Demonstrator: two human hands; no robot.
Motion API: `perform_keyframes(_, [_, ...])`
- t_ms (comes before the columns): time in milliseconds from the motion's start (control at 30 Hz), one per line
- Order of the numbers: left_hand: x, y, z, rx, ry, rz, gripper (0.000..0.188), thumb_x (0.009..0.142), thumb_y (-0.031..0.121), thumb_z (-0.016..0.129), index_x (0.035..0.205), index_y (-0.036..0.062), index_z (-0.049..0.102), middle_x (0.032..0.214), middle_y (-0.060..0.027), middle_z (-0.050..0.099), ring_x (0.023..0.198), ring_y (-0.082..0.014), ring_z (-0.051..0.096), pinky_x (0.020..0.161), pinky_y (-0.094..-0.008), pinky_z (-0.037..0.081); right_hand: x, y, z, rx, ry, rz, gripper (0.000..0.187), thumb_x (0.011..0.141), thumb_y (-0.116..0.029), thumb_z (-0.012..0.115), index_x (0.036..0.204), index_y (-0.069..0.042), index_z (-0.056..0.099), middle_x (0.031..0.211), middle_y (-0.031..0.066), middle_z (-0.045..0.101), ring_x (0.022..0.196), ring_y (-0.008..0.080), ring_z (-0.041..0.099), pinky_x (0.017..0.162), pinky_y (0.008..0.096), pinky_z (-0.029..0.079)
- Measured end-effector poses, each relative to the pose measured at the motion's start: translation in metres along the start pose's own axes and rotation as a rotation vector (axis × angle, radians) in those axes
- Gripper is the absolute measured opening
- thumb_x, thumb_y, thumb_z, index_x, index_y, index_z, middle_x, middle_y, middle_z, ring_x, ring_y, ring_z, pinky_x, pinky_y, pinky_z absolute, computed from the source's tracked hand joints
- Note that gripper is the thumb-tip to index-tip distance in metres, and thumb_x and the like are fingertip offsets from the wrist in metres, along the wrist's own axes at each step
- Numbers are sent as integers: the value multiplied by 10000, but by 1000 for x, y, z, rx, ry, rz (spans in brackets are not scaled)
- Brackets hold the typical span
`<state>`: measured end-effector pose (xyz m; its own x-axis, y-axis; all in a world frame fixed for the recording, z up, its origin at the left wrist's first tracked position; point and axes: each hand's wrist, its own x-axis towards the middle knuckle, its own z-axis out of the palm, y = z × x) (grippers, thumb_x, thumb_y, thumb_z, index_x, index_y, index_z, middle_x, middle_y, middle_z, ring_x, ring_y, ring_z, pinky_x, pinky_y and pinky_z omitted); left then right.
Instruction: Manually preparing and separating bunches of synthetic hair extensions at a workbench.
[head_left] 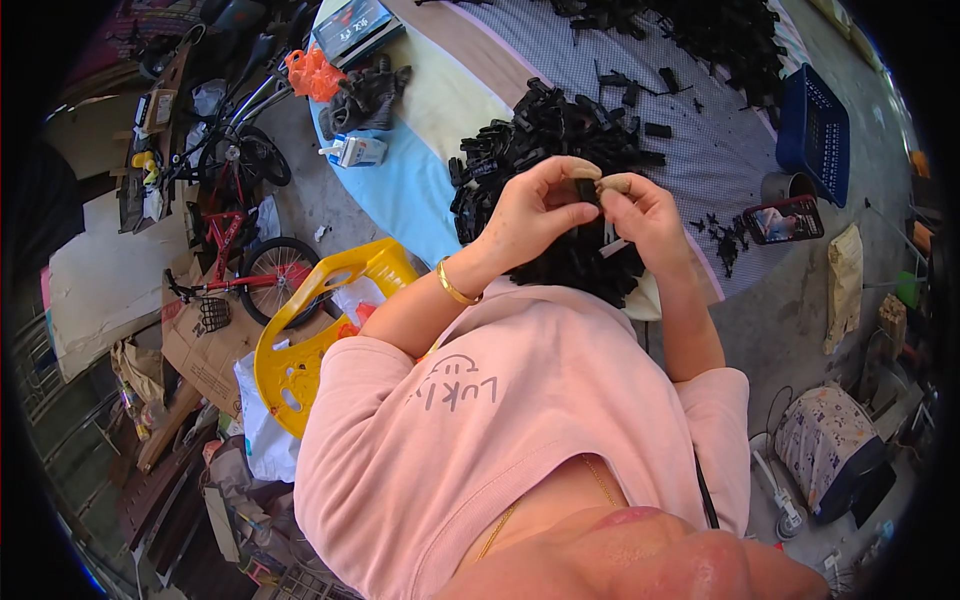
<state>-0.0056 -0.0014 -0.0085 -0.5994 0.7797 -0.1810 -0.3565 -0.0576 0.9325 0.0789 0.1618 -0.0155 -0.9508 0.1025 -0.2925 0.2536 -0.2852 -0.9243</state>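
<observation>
My left hand (535, 212) pinches a small black plastic part (588, 190) between thumb and fingers, above a heap of similar black parts (545, 130). Close against it, my right hand (643, 212) has its thumb and fingertips pressed together at the part's right side. Something pale and narrow (613, 247) shows just below the right hand; whether that hand holds it I cannot tell. The heap lies on a cloth (725, 155) with checked, blue and cream areas. Small black scraps (725, 240) lie to the right of my hands.
At the right are a phone (783, 219), a metal cup (785, 188) and a blue plastic basket (815, 135). More black parts (715, 40) are piled at the far side. On the left stand a yellow plastic chair (285, 370) and a red bicycle (225, 250).
</observation>
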Motion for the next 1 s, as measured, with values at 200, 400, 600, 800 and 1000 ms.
perform_keyframes(200, [2, 1, 4, 77, 83, 59, 326, 759, -40, 632, 1058, -7, 506, 957, -40, 590, 840, -84, 579, 744, -217, 493, -3, -5, 9, -174, 32, -60, 162, 857, -106, 553, 959, 5, 615, 667, -17, 551, 578, 27, 463, 512, 161, 355])
perform_keyframes(400, [1, 2, 4, 219, 122, 100, 287, 761, -49, 628, 1026, -11, 525, 947, -55, 604, 861, -91, 582, 767, -228, 492, -1, -5, 12, -208, 61, -86, 153, 854, -109, 561, 910, 15, 630, 637, -17, 544, 562, 32, 462, 499, 171, 353])
perform_keyframes(600, [-1, -11, 0, 421, 169, 190, 211, 763, -64, 619, 961, -22, 558, 932, -63, 616, 858, -100, 592, 748, -227, 498, 2, -3, 18, -197, 81, -18, 143, 854, -112, 560, 884, 8, 630, 611, -35, 524, 540, 19, 435, 478, 171, 329])
perform_keyframes(800, [0, -12, -6, 765, 180, 392, 278, 719, -45, 647, 983, 15, 583, 923, -80, 625, 773, -146, 618, 682, -238, 502, 29, 4, -8, -313, -138, 51, 171, 840, -146, 582, 897, 9, 627, 649, -34, 554, 574, 36, 465, 517, 184, 367])
perform_keyframes(1000, [5, -10, -9, 949, 138, 323, 335, 685, 7, 638, 1010, 61, 578, 924, -99, 618, 848, -273, 579, 748, -335, 480, 122, 10, -90, -1051, 316, -51, 404, 759, -370, 643, 906, 6, 643, 825, 125, 656, 730, 229, 633, 661, 324, 493])
